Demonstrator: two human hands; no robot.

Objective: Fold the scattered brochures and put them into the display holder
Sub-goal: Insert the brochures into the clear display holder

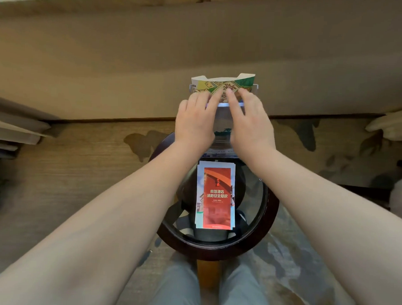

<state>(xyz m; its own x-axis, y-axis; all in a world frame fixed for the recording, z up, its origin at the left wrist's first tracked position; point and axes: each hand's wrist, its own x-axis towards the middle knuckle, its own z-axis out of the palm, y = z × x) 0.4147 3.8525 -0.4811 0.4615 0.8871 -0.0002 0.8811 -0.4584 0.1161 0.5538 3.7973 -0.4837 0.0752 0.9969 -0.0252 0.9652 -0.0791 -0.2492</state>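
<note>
A clear acrylic display holder [255,87] stands at the far side of a small round glass-topped table [265,215]. A green and yellow illustrated brochure [221,83] sits in the holder, its top edge bowed. My left hand [194,119] and my right hand [249,122] reach side by side to the holder's front, fingers fairly straight, fingertips touching the brochure's lower part. A small stack of folded brochures [215,195], a red one on top, lies flat on the glass nearer to me. The holder's lower part is hidden behind my hands.
The table has a dark wooden rim. Past it runs a long beige wall or sofa front [200,48]. Patterned carpet [79,170] surrounds the table. Curtain folds [14,130] hang at the left, and my knees [184,290] sit below the table.
</note>
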